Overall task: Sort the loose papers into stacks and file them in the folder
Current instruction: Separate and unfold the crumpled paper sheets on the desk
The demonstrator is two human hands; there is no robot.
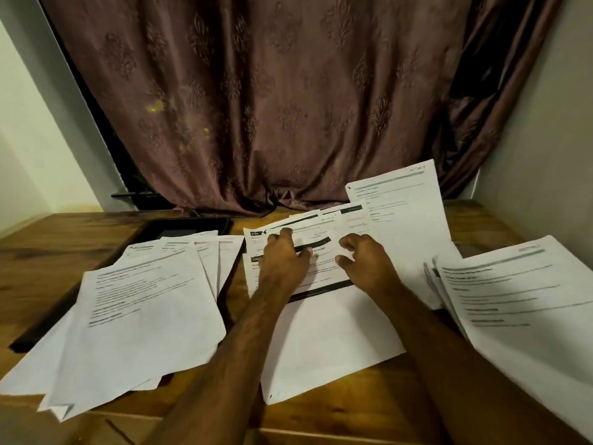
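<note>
Sorting looks partly done, by my judgement: one fanned stack of papers (141,303) lies at the lower left of the frame over the dark folder (189,228), another stack (526,303) sits at the right edge, and a loose pile (321,326) remains at centre on the tabletop (48,252). Nothing appears filed yet. Both forearms reach forward from the bottom of the frame. The left hand (285,260) presses spread fingers on the centre pile's top sheets; the right hand (365,261), fingers loosely curled, touches the same sheets, whether pinching one I cannot tell.
</note>
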